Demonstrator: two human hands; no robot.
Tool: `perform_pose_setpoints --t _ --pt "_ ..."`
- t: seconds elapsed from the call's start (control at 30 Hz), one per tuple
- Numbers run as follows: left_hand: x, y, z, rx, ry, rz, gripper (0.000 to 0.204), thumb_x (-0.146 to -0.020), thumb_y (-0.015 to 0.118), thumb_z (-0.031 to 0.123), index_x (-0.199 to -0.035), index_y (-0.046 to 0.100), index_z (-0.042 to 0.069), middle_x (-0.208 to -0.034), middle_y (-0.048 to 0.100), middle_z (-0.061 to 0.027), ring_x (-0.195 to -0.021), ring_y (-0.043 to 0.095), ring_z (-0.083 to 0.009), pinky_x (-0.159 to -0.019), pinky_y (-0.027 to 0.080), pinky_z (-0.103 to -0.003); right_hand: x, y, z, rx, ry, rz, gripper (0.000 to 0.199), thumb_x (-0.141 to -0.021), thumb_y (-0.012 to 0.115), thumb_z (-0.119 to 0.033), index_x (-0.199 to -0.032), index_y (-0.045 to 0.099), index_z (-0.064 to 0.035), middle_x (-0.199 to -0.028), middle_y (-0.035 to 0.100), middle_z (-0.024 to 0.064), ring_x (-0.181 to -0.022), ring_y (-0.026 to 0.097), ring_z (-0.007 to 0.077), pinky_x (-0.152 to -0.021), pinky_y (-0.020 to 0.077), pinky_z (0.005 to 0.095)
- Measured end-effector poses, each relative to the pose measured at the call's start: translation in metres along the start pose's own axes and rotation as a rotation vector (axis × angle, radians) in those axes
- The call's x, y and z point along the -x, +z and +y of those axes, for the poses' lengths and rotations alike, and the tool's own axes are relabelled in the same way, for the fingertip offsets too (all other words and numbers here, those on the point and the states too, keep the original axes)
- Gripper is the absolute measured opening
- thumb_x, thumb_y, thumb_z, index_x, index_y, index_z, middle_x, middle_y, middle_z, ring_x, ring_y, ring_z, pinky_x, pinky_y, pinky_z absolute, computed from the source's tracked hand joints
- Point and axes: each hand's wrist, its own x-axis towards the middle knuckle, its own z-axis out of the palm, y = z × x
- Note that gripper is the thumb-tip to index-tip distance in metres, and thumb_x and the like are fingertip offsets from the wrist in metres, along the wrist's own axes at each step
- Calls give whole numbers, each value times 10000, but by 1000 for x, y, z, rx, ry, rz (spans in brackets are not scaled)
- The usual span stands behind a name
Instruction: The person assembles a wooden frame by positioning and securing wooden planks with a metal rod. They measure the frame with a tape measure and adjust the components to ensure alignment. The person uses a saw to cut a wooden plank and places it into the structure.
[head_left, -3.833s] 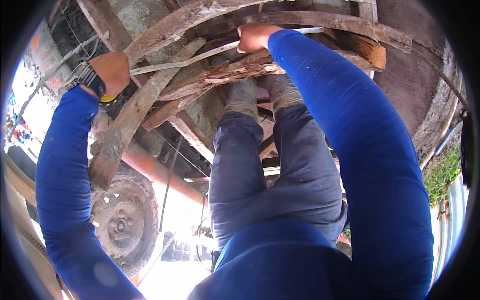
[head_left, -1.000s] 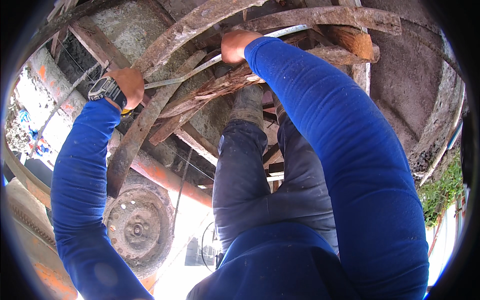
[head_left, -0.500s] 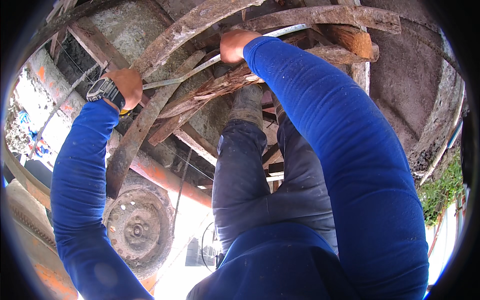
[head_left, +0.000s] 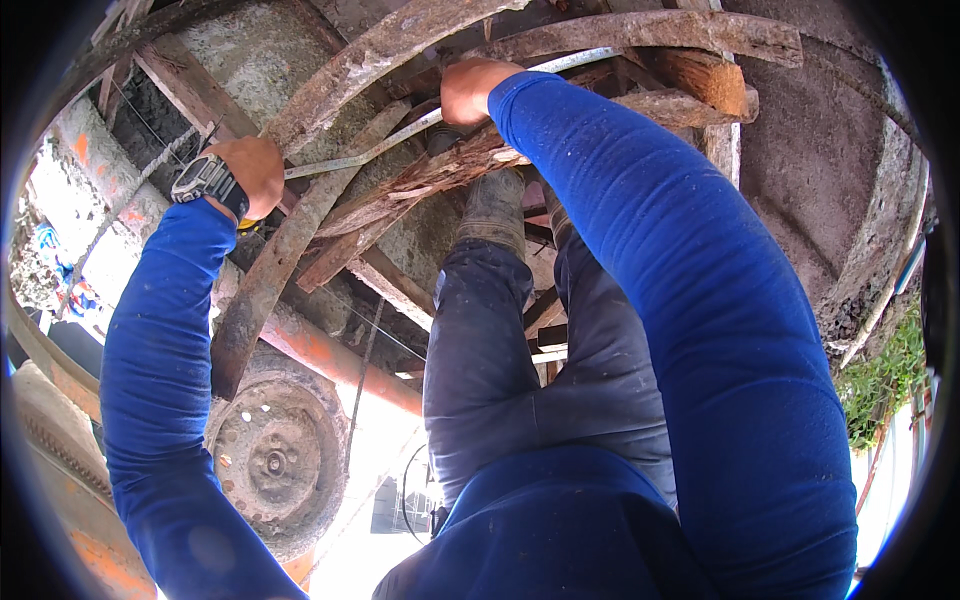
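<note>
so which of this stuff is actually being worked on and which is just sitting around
In hand:
- left hand and right hand, both gripping the thin metal strip
- weathered wooden planks under the strip

Just about:
- wheel
- orange-stained pipe
- green plants

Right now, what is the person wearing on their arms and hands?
Both arms are in snug, bright blue long sleeves reaching the wrists. The left hand is bare, with a chunky dark wristwatch on a black strap at the wrist. The right hand is bare, without glove or watch.

Thin grey metal rod (head_left: 400,140), slightly bowed, lying across rusty curved beams (head_left: 380,50)
</note>
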Motion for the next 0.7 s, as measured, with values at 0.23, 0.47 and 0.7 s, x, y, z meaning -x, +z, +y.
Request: perform_pose_setpoints --t 0.23,0.47,0.7 --pt "2 2 -1 5 16 20 218 -841 606 106 -891 760 -40 -910 743 -281 -929 748 -440 -809 603 -504 -1 2 0 9 -8 7 379 -929 611 -228 -1173 752 25 -1258 716 240 -1141 697 413 -983 542 490" --pt "1 1 -1 3 -7 33 208 -834 610 103 -888 759 -33 -894 744 -277 -914 750 -439 -795 604 -504 -2 0 2 11 -6 9 381 -924 623 -243 -1159 757 25 -1238 724 239 -1138 697 418 -979 545 485" --pt "6 24 -18 -68 146 202 144 -742 670 148 -752 768 42 -784 742 -223 -806 758 -422 -650 598 -518 11 -7 0 -21 -1 11 393 -924 638 -286 -1221 762 -59 -1316 716 152 -1194 696 343 -1015 555 467"
